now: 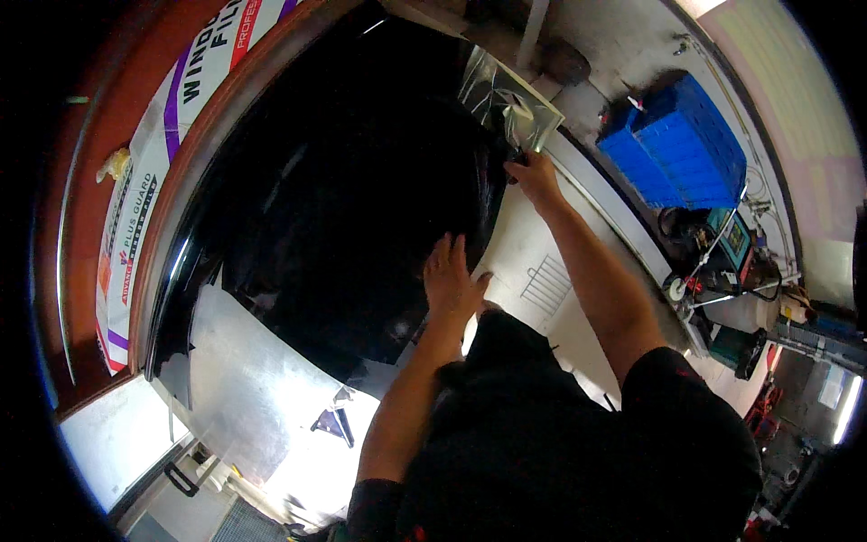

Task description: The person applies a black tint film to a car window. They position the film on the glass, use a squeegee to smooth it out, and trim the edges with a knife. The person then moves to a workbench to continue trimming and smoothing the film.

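A wide sheet of dark tint film [352,199] takes up most of the view, spread glossy and nearly black over a pale surface [244,388] whose bare metal-grey part shows at the lower left and whose white part shows to the right of the film. A curved brown frame [194,126] runs along the film's upper left edge, with a white banner [149,172] carrying coloured stripes beyond it. At the upper right, well apart from the film, stands a blue plastic crate [682,149], and below it a small wheeled cart [713,271] loaded with equipment. The person's dark shirt [560,443] fills the lower middle, with both bare forearms reaching up from it. At the far corner of the film a shiny, crinkled clear liner [519,108] lifts away from the dark sheet. The right hand [535,176] reaches to that corner and pinches the film's edge just below the lifted liner, fingers closed on it. The left hand [452,280] lies flat and open, fingers spread, pressing on the film's right edge, holding nothing. A small dark triangular scrap [332,423] lies on the grey surface near the left elbow.
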`<action>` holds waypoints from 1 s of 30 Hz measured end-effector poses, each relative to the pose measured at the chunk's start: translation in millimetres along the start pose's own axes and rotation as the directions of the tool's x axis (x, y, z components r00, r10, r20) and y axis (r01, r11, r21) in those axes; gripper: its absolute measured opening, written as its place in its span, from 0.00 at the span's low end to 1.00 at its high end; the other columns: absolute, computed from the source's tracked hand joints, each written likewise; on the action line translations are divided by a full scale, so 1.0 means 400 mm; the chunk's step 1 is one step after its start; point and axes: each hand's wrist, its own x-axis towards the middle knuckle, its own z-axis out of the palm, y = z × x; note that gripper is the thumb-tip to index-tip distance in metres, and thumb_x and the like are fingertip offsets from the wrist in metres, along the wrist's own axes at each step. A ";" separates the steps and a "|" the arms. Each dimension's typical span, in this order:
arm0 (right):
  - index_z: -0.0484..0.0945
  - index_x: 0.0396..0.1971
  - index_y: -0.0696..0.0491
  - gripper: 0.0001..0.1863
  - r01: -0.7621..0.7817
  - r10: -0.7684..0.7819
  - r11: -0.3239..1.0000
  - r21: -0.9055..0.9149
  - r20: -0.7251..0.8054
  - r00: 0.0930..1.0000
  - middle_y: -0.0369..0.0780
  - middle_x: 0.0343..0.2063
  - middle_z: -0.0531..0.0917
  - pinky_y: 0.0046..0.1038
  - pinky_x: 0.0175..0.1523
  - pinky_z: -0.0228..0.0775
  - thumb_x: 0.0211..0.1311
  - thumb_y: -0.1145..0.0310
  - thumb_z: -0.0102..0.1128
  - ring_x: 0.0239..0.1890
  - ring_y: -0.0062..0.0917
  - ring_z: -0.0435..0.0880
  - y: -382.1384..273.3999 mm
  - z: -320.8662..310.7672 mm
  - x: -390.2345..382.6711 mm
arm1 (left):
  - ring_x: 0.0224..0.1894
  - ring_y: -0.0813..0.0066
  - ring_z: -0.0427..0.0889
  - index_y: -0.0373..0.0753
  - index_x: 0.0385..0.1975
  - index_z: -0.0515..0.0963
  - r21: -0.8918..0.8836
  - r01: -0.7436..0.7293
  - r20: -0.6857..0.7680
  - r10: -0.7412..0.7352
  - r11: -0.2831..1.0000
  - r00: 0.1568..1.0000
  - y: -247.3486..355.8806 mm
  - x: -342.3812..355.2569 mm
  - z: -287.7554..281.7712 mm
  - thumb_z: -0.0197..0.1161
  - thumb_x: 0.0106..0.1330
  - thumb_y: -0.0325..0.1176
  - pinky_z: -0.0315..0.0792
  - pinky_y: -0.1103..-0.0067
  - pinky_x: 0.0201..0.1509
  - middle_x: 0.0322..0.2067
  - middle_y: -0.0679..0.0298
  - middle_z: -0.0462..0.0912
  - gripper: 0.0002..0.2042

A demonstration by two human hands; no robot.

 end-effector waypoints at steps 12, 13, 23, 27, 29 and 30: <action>0.81 0.32 0.57 0.12 -0.140 0.178 0.954 -0.266 0.126 0.976 0.38 0.21 0.81 0.27 0.25 0.67 0.54 0.64 0.68 0.20 0.23 0.77 -0.042 -0.106 0.039 | 0.48 0.61 0.81 0.40 0.62 0.70 0.203 -0.071 -0.057 0.084 0.977 0.995 0.115 0.361 0.144 0.62 0.61 0.32 0.80 0.69 0.44 0.48 0.58 0.77 0.26; 0.81 0.33 0.57 0.11 -0.036 0.099 0.911 -0.411 0.132 0.986 0.41 0.23 0.82 0.30 0.28 0.69 0.55 0.66 0.66 0.22 0.28 0.79 -0.049 -0.125 0.054 | 0.44 0.62 0.83 0.40 0.61 0.70 0.224 -0.078 -0.029 0.086 0.971 0.996 0.112 0.366 0.152 0.60 0.62 0.30 0.81 0.70 0.40 0.45 0.59 0.78 0.25; 0.81 0.40 0.56 0.14 0.553 -0.088 0.224 -0.803 0.548 0.832 0.54 0.35 0.84 0.48 0.44 0.77 0.55 0.78 0.52 0.41 0.51 0.84 -0.185 -0.075 0.160 | 0.39 0.63 0.84 0.39 0.52 0.77 0.176 -0.136 -0.069 0.150 0.975 0.986 0.129 0.350 0.182 0.57 0.62 0.28 0.82 0.72 0.35 0.37 0.59 0.79 0.17; 0.81 0.41 0.55 0.14 0.552 -0.009 0.147 -0.821 0.557 0.830 0.54 0.34 0.84 0.48 0.43 0.78 0.54 0.78 0.54 0.39 0.51 0.84 -0.173 -0.045 0.177 | 0.37 0.63 0.84 0.39 0.48 0.77 0.131 -0.129 -0.113 0.144 0.983 0.983 0.126 0.355 0.189 0.58 0.62 0.28 0.82 0.72 0.32 0.35 0.60 0.79 0.14; 0.82 0.41 0.54 0.14 0.539 -0.006 0.139 -0.831 0.544 0.839 0.54 0.33 0.84 0.48 0.43 0.78 0.54 0.77 0.54 0.39 0.50 0.85 -0.174 -0.042 0.172 | 0.36 0.63 0.84 0.40 0.48 0.77 0.111 -0.127 -0.139 0.142 0.986 0.980 0.124 0.352 0.190 0.58 0.62 0.28 0.82 0.72 0.31 0.35 0.59 0.79 0.14; 0.82 0.41 0.54 0.14 0.524 0.009 0.125 -0.843 0.529 0.849 0.53 0.33 0.84 0.48 0.43 0.78 0.54 0.77 0.54 0.39 0.50 0.85 -0.175 -0.041 0.169 | 0.36 0.63 0.84 0.40 0.48 0.77 0.112 -0.134 -0.164 0.151 0.985 0.975 0.123 0.349 0.191 0.58 0.62 0.28 0.82 0.72 0.30 0.35 0.59 0.80 0.14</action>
